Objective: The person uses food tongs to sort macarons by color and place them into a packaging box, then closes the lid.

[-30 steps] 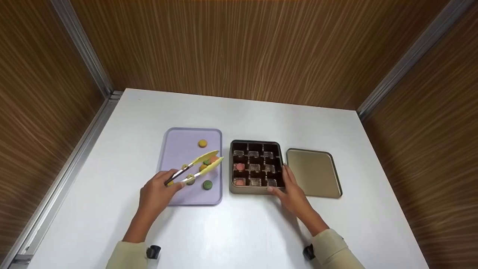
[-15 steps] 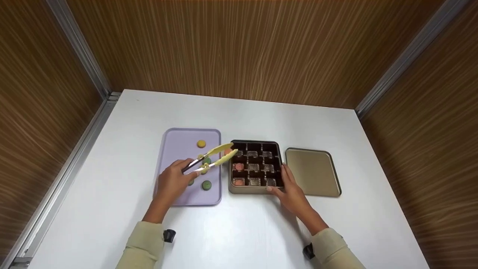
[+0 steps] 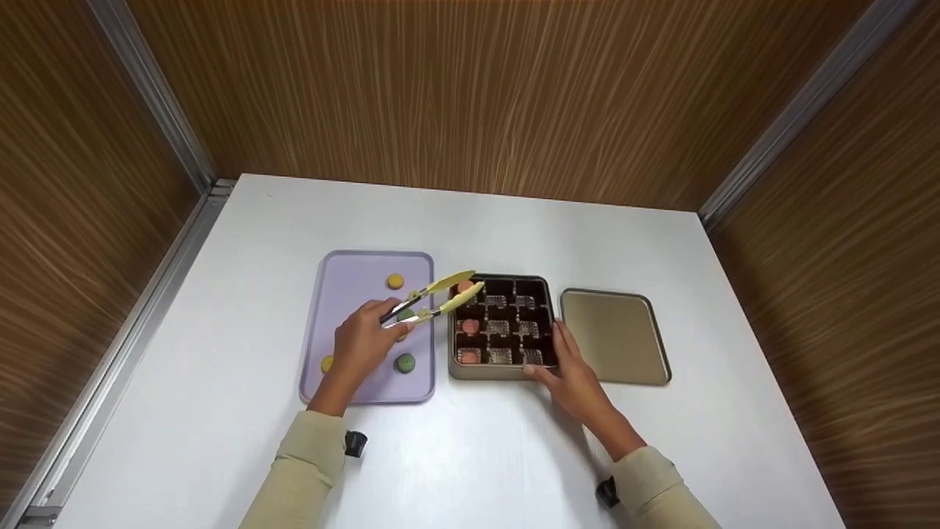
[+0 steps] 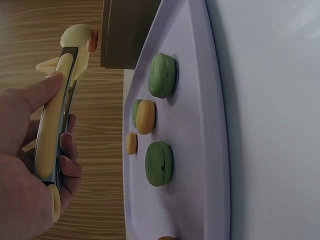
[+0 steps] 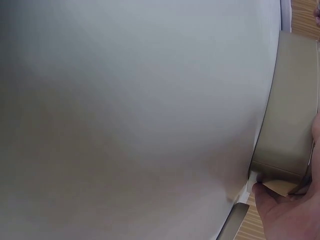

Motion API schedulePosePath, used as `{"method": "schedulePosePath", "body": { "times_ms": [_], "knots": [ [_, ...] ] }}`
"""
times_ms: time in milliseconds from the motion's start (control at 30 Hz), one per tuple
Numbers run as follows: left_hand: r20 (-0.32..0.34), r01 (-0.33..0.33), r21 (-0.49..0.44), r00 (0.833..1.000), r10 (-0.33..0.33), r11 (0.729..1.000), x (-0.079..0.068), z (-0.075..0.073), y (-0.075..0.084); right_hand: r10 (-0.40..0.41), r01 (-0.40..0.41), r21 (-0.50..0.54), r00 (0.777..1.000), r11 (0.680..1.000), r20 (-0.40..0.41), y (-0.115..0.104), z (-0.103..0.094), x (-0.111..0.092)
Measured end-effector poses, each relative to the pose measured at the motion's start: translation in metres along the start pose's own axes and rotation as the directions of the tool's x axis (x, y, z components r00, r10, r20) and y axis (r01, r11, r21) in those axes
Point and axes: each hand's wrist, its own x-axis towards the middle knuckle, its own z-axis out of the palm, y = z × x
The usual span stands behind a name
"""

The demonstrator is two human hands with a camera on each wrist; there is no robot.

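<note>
My left hand (image 3: 363, 344) grips a pair of tongs (image 4: 54, 117) with yellow tips. Between the tips is a pinkish-orange macaron (image 3: 465, 286), over the back left compartment of a divided tin (image 3: 488, 372). Two pink macarons sit in the left column below it, one in the middle row (image 3: 470, 327) and one in the front row. My right hand (image 3: 579, 382) holds the tin's front right corner, thumb at the front and fingers along the side. Left of the tin, a lilac tray (image 3: 352, 275) bears several green (image 4: 159, 163) and yellow macarons, partly hidden by my left hand.
The tin's shallow metal lid (image 3: 617, 338) lies to its right on the white table (image 3: 455, 455). Wood-grain panels (image 3: 440, 95) stand at the back and both sides.
My left hand has carried the macaron in the tongs from above the tray rightward and away to the tin's back left compartment. My right hand stays on the tin.
</note>
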Motion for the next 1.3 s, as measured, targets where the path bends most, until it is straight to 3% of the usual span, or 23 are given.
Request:
{"method": "schedulePosePath", "body": {
  "times_ms": [300,733,1033,1300],
  "knots": [
    [-0.018,-0.025,0.027,0.999,0.026,0.999,0.002,0.006,0.003,0.039,-0.039,0.009,0.999,0.999,0.036,-0.002,-0.001,0.000],
    [-0.013,-0.008,0.025,1.000,0.008,1.000,0.001,0.002,0.003,0.023,-0.023,-0.002,1.000,1.000,0.017,-0.002,-0.001,0.001],
    [-0.016,0.007,0.005,1.000,-0.007,1.000,-0.006,-0.010,0.001,0.026,-0.025,-0.008,0.999,1.000,0.025,-0.002,-0.001,0.001],
    [-0.045,0.038,0.008,0.998,-0.037,0.999,-0.019,-0.025,-0.012,0.024,-0.024,0.003,0.999,1.000,0.022,-0.001,-0.001,0.000]
  ]
}}
